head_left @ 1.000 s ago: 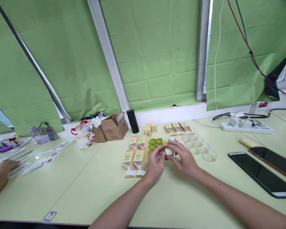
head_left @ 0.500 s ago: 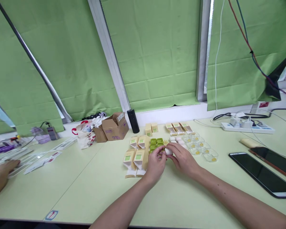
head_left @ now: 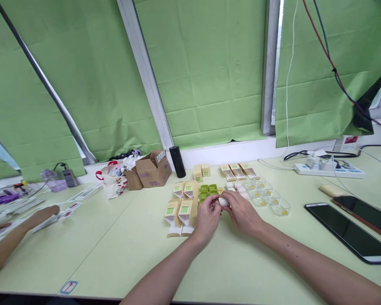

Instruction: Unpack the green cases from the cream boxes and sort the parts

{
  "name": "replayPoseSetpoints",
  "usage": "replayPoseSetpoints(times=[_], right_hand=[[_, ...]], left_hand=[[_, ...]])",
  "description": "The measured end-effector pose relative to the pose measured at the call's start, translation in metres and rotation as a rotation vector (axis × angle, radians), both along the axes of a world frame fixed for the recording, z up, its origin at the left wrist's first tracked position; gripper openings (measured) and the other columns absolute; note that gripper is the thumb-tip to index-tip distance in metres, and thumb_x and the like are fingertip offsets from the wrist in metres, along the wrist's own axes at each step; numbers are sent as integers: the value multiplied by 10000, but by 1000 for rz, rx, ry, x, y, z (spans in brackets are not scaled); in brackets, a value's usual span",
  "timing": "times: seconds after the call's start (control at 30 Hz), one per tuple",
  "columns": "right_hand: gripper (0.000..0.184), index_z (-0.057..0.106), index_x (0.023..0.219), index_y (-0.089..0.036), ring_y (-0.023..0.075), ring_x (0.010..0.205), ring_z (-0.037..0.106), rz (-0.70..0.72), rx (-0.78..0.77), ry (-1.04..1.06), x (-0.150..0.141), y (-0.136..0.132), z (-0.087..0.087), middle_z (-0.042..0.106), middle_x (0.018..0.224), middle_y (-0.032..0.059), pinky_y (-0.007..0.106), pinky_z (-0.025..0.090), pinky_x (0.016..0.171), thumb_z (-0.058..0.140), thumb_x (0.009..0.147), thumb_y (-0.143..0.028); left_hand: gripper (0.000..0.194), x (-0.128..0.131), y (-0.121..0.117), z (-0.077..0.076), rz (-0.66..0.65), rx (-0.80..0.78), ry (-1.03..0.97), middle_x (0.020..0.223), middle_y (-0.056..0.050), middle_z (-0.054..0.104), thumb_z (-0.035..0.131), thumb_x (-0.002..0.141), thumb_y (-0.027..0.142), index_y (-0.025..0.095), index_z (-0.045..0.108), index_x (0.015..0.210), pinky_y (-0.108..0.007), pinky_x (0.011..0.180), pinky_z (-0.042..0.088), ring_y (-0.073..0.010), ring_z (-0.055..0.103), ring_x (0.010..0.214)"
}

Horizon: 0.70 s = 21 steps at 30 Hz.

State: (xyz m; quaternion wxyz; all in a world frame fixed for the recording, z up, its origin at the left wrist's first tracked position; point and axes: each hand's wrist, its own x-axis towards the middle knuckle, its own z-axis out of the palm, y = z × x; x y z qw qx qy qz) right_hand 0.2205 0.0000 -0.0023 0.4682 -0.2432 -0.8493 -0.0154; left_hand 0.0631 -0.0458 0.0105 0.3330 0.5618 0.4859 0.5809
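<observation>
A small white rounded piece (head_left: 223, 201) is held at my fingertips, its exact kind unclear. My right hand (head_left: 243, 211) grips it from the right, fingers curled over its top. My left hand (head_left: 208, 216) is closed against its left side, and its fingertips are partly hidden. Just beyond my hands stand green square cups (head_left: 208, 189). Pink and white small pieces (head_left: 238, 187) lie behind my right hand. Clear plastic cups with yellow spots (head_left: 266, 195) are grouped further right. Open cream cartons with green labels (head_left: 184, 212) stand beside my left hand.
More cartons (head_left: 236, 170) stand at the back. A cardboard box (head_left: 154, 169), a black cylinder (head_left: 177, 162) and a white bag (head_left: 114, 182) line the wall. Phones (head_left: 346, 231) and a power strip (head_left: 332, 170) are on the right. Another person's hand (head_left: 46, 215) reaches over flat sheets at left.
The white piece has shifted slightly left and turned between my fingers. A yellowish ring edge seen beside it earlier no longer shows. The other person's arm has reached further right across the sheets.
</observation>
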Motion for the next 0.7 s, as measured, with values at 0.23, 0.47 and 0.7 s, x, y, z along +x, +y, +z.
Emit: replayPoseSetpoints(times=[0.23, 0.47, 0.7], right_hand=[[256, 563, 1284, -205, 304, 1129, 675, 5, -2, 8, -2, 0, 0, 686, 1211, 153, 494, 615, 899, 456, 1052, -215], [305, 541, 1343, -239, 294, 1193, 661, 68, -77, 24, 2, 3, -1, 664, 1267, 137, 495, 610, 954, 479, 1045, -213], [442, 528, 1413, -269, 273, 1262, 614, 132, -97, 11, 12, 1, 5, 570, 1347, 142, 442, 616, 952, 456, 1003, -122]], left_hand=[[240, 0, 0, 2, 23, 8, 24, 840, -71, 733, 643, 930, 313, 146, 726, 1080, -269, 623, 552, -153, 653, 679], [240, -1, 0, 3, 5, 6, -22, 826, -59, 717, 645, 933, 333, 138, 694, 1065, -269, 634, 559, -148, 659, 677], [363, -18, -8, 12, -51, 150, 199, 1214, -109, 717, 693, 878, 212, 212, 689, 1241, -442, 1021, 527, -251, 662, 1093]])
